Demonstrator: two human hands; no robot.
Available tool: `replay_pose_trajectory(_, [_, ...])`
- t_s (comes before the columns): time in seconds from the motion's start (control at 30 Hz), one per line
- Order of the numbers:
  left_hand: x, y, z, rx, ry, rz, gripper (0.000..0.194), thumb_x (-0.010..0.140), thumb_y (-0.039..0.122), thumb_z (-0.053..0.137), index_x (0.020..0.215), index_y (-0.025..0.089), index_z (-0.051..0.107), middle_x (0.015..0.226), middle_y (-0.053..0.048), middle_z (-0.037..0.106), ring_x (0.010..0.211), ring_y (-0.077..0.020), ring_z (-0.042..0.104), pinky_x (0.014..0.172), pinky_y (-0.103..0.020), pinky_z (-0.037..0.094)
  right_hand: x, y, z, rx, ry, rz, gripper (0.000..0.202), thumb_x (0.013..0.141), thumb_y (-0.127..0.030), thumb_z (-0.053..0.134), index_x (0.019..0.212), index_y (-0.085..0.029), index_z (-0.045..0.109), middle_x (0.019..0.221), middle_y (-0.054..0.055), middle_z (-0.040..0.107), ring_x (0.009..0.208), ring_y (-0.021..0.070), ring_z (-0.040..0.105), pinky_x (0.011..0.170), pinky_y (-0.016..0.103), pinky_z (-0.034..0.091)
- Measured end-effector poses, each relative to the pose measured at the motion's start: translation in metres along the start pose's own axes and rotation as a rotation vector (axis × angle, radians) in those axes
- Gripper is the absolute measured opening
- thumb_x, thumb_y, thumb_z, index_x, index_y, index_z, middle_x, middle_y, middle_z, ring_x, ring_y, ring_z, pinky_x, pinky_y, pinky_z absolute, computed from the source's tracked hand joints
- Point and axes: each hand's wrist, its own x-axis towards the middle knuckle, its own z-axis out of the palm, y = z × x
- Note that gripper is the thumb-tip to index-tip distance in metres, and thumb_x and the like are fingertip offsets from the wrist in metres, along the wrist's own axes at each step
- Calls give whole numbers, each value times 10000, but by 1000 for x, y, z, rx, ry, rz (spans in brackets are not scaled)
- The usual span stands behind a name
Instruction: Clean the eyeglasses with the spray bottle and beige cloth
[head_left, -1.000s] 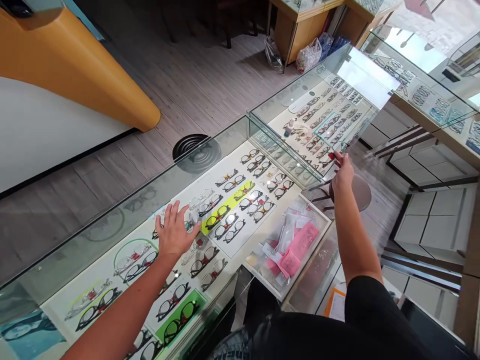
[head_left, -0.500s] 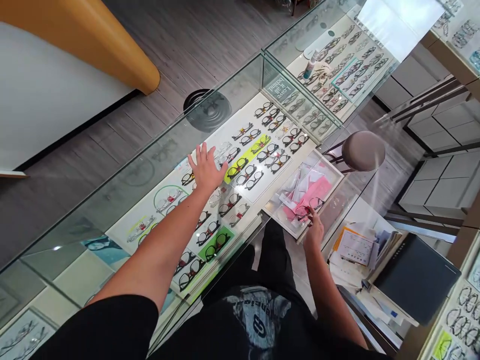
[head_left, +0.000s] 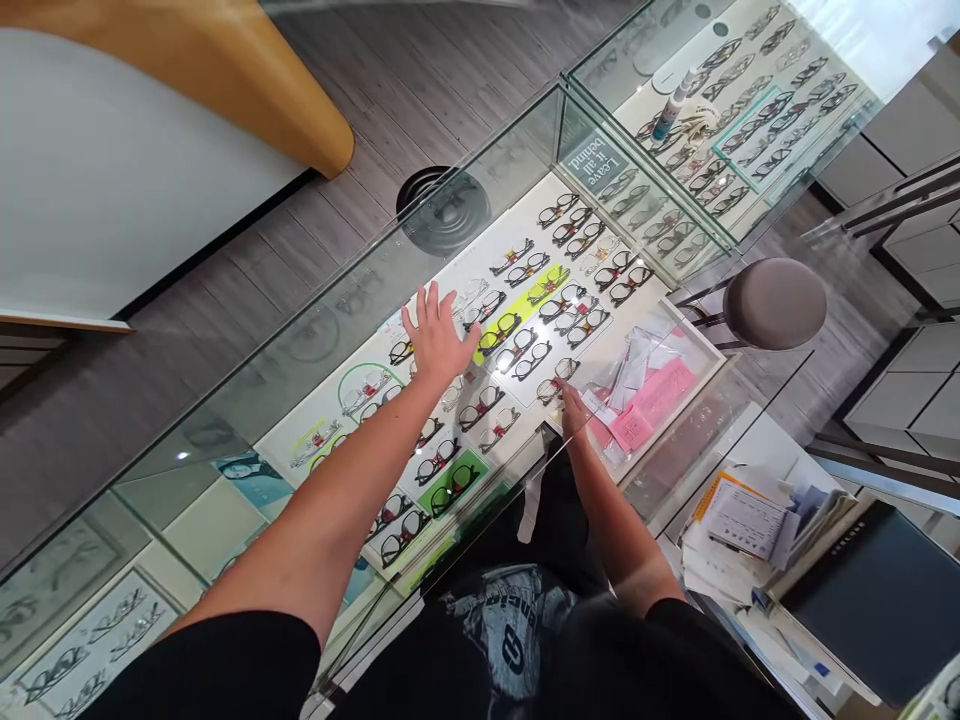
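Observation:
My left hand (head_left: 440, 338) lies with its fingers spread on the glass top of the display case (head_left: 300, 340), over rows of eyeglasses. Near the case's front edge, my right hand (head_left: 573, 408) holds a pair of eyeglasses (head_left: 557, 382) between its fingertips. Just right of that hand is an open drawer (head_left: 701, 350) with pink cloths (head_left: 652, 400) and clear plastic packets inside. A green card (head_left: 457, 484) with dark eyeglasses on it sits nearer my body in the case.
A round stool (head_left: 776, 303) stands beyond the drawer. A spray bottle (head_left: 669, 112) stands on the adjoining case at the upper right. Papers (head_left: 746, 515) and a black device (head_left: 874, 590) lie at the lower right.
My right hand has moved left with the eyeglasses, from over the drawer to the case's front part. My left hand remains spread on the glass. The view has shifted.

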Motion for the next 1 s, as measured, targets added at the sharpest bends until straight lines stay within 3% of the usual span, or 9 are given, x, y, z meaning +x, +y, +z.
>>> replay_pose_trajectory(0.37, [-2,1,-3,14,-9,-12,733,1015,535,524,1658,190,464,1870,-127,210,1756,-341,105,1404,-630,-9,13,4,25,2,-120,-2,544,922,-585,603,1275,-230,818,1481,94,730,1309,286,613,1140,417,443])
replay_pose_trajectory(0.57, [-2,1,-2,9,-3,-12,736,1006,526,535,1657,189,468,1865,-135,228,1755,-346,114,1406,-620,-30,12,4,33,-1,-102,17,610,904,-644,589,1281,-224,819,1458,100,754,1266,297,626,1115,434,460])
replay_pose_trajectory(0.73, [-2,0,-2,3,-5,-6,741,1012,542,522,1659,187,460,1866,-143,220,1753,-355,115,1400,-645,-17,5,-1,32,-42,-69,21,570,917,-608,563,1257,-230,822,1425,90,772,1224,293,653,1042,422,506])
replay_pose_trajectory(0.8, [-1,0,-2,-1,-7,-6,741,1014,543,519,1660,186,457,1867,-147,216,1753,-357,114,1399,-647,-20,-7,-6,19,-86,-9,31,528,916,-577,550,1207,-236,829,1352,90,797,1141,298,678,1009,439,524])
replay_pose_trajectory(0.87, [-1,0,-2,-4,-4,-6,740,1013,546,519,1656,186,460,1865,-151,221,1753,-358,116,1401,-642,-28,-27,-14,-7,-141,72,36,464,894,-544,567,1126,-244,834,1238,94,819,1084,314,690,997,469,538])
replay_pose_trajectory(0.93, [-1,0,-2,-6,-2,-7,738,1009,550,521,1650,187,468,1862,-154,230,1752,-360,120,1403,-643,-30,-50,-27,-49,-201,159,15,388,870,-508,605,1075,-264,827,1180,97,813,1146,347,683,1051,512,528])
replay_pose_trajectory(1.0, [-1,1,-2,-12,1,-6,739,1004,550,528,1646,188,474,1860,-155,237,1751,-363,127,1403,-648,-29,-70,-43,-105,-256,272,-34,389,884,-483,608,1148,-277,805,1327,122,755,1337,380,613,1181,563,451])
